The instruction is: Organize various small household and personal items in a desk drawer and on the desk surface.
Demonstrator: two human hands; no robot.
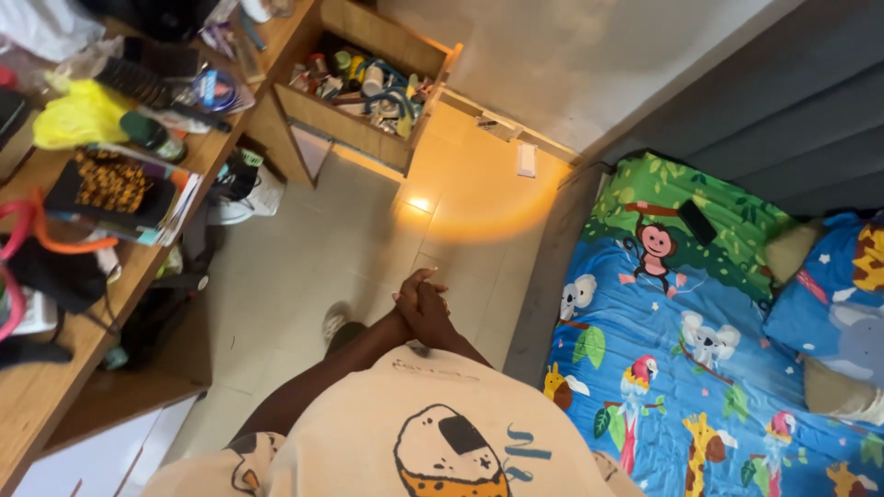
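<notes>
Below, my two hands meet over the floor (304,267), left hand (416,296) and right hand (433,313) closed on each other, fingers laced, holding nothing. One shoe (333,324) shows under my forearm. One cluttered table (55,377) runs along the left edge; one open drawer (364,110) juts out beyond it. One bed (681,368) fills the right, with one phone (697,221) lying on it. Between table and bed, a strip of tile stays open.
</notes>
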